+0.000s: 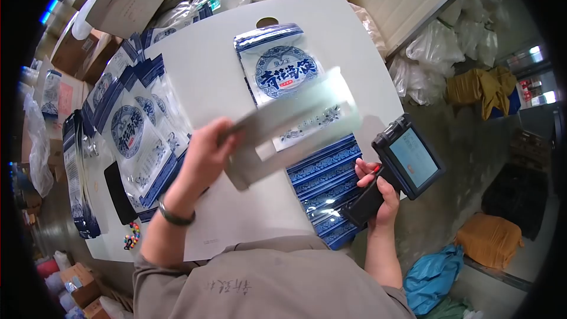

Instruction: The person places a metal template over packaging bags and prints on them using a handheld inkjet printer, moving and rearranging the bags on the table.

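My left hand [215, 145] is closed on the near end of a pale, flat frame [328, 91] with a long cut-out, blurred by motion. The frame is tilted above a stack of blue-and-white printed plastic bags [276, 47], hiding part of them. My right hand [384, 198] grips the black handle of a handheld inkjet printer [407, 156], its lit screen facing up; a finger lies by a red button. Below the stack, overlapping blue patterned bag edges [325, 189] run toward my body, beside the printer's handle.
More printed bags [133, 127] lie fanned on the left of the white table [204, 53]. Near them are a black flat object [120, 194] and a colourful bead string [132, 236]. Cardboard boxes [127, 3] stand at the back left; wrapped bundles [487, 239] sit on the floor at right.
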Demonstrator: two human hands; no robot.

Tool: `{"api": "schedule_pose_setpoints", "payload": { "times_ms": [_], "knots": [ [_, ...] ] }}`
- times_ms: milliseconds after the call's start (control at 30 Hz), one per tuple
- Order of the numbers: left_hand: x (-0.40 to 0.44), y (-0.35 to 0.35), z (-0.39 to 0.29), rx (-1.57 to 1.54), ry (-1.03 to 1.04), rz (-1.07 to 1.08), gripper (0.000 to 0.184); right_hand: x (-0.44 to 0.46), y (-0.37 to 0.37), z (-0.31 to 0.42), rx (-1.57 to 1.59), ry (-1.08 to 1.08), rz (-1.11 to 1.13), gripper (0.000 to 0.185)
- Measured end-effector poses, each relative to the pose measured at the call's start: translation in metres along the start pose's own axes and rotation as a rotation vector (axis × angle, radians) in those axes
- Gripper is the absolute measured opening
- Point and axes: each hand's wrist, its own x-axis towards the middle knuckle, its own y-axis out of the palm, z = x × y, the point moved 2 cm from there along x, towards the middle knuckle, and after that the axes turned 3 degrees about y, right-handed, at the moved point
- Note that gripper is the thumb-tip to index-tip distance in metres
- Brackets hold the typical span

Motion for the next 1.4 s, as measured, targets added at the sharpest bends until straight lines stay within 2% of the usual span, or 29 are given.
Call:
{"api": "schedule_pose_setpoints", "payload": {
  "times_ms": [67, 133, 233, 333, 533, 767, 867, 1000, 1133, 1200, 1267, 1400],
  "knots": [
    [0.03, -0.011, -0.01, 0.071, 0.059, 0.045, 0.021, 0.002, -0.001, -0.001, -0.004, 0.002, 0.014, 0.045],
    [0.053, -0.009, -0.003, 0.151, 0.047, 0.106, 0.023, 0.002, -0.004, -0.002, -0.026, -0.005, 0.022, 0.044],
    [0.072, -0.001, 0.011, 0.226, 0.097, 0.075, 0.027, 0.002, 0.0, 0.002, -0.083, 0.005, 0.006, 0.043],
    [0.082, 0.0, 0.019, 0.17, -0.053, 0.108, 0.029, 0.002, 0.003, 0.004, -0.112, 0.015, 0.001, 0.043],
    [0.091, 0.0, 0.031, 0.409, 0.076, 0.106, 0.033, 0.002, 0.003, 0.006, -0.158, 0.03, 0.0, 0.042],
    [0.089, -0.001, 0.015, 0.517, -0.033, 0.183, 0.032, -0.002, 0.016, 0.015, -0.039, 0.129, -0.021, 0.044],
    [0.086, -0.002, 0.015, 0.509, -0.014, 0.159, 0.03, -0.005, 0.041, 0.043, -0.143, 0.228, 0.021, 0.041],
    [0.087, -0.001, 0.018, 0.504, 0.039, 0.144, 0.029, 0.011, 0.092, 0.063, -0.518, 0.295, 0.083, 0.038],
    [0.087, 0.0, 0.023, 0.501, 0.066, 0.123, 0.029, 0.037, 0.119, 0.051, -0.767, 0.332, 0.191, 0.021],
    [0.085, -0.003, 0.017, 0.494, 0.046, 0.131, 0.028, 0.048, 0.128, 0.045, -0.912, 0.285, 0.248, 0.015],
    [0.084, -0.003, 0.018, 0.489, 0.048, 0.121, 0.028, 0.053, 0.14, 0.041, -0.984, 0.279, 0.302, 0.016],
    [0.083, -0.002, 0.025, 0.475, 0.082, 0.08, 0.026, 0.051, 0.171, 0.036, -1.052, 0.354, 0.248, 0.018]
  ]
}}
